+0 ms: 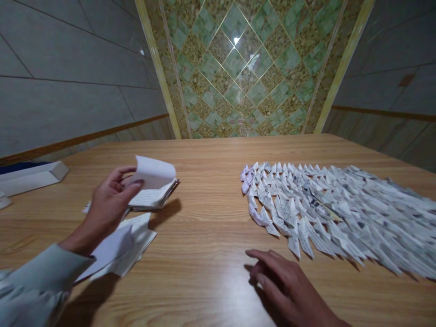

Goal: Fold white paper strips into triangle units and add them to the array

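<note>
My left hand (114, 195) pinches a white sheet of paper (156, 168) between thumb and fingers. The sheet curls up above a stack of printed paper (150, 198) on the left of the table. Beneath my left wrist, more loose paper sheets (117, 247) lie overlapping, partly hidden by the forearm. My right hand (279, 279) hovers low over the table at the front, fingers half bent and apart, holding nothing. Beyond it to the right, many folded paper boats (316, 209) stand in tight rows, mostly white with printed marks and a few pale purple at the left end.
The wooden table (204, 254) reaches back to a green and gold tiled wall (235, 77). A white open box (34, 177) sits at the far left, with a small white object (4, 200) in front of it. Grey panelled walls (68, 68) flank the table.
</note>
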A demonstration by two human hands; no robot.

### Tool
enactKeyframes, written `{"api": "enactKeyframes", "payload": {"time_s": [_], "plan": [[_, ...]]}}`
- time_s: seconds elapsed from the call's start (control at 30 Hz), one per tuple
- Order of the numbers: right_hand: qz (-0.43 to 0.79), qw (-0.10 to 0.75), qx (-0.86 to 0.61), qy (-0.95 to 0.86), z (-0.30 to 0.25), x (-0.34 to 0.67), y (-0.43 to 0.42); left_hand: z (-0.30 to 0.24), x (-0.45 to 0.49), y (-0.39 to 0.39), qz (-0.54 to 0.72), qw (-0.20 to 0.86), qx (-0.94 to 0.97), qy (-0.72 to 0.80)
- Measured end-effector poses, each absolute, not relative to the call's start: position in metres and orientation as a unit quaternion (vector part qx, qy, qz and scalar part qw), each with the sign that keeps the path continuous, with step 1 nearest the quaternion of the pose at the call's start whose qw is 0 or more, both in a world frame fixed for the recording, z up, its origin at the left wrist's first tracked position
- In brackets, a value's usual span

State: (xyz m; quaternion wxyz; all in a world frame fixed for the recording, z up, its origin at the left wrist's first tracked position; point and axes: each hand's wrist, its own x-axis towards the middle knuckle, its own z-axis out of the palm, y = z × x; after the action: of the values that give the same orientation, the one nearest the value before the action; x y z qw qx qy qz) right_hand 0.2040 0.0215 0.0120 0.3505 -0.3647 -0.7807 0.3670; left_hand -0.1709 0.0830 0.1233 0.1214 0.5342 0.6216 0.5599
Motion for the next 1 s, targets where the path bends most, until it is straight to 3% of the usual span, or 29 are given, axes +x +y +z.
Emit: {"api": "enactKeyframes", "payload": {"time_s": [0.17,0.23,0.33,0.4,0.5,0.57,0.63,0.83,1.0], "plan": [[0.55,0.388,-0.385,-0.631,0.013,0.205,0.024,0.091,-0.076,0.055,0.564,0.319,0.549,0.528],[0.58,0.407,-0.369,-0.602,0.011,0.207,0.025,0.075,-0.053,0.044,0.556,0.454,0.515,0.469],[0.569,0.434,-0.356,-0.601,0.014,0.208,0.028,0.051,-0.037,0.032,0.513,0.507,0.538,0.437],[0.496,0.462,-0.354,-0.644,0.019,0.209,0.029,0.037,-0.034,0.028,0.473,0.459,0.625,0.418],[0.295,0.473,-0.312,-0.77,0.026,0.212,0.03,0.022,-0.033,0.024,0.433,0.237,0.782,0.381],[0.181,0.44,-0.267,-0.838,0.028,0.215,0.031,0.017,-0.033,0.02,0.408,0.108,0.833,0.359],[0.131,0.389,-0.241,-0.88,0.027,0.216,0.03,0.014,-0.031,0.014,0.373,0.052,0.856,0.353],[0.237,0.261,-0.261,-0.899,0.019,0.216,0.03,0.0,-0.027,0.005,0.323,0.109,0.873,0.349],[0.332,0.245,-0.377,-0.829,0.012,0.217,0.032,-0.017,-0.032,0.009,0.328,0.138,0.854,0.38]]}}
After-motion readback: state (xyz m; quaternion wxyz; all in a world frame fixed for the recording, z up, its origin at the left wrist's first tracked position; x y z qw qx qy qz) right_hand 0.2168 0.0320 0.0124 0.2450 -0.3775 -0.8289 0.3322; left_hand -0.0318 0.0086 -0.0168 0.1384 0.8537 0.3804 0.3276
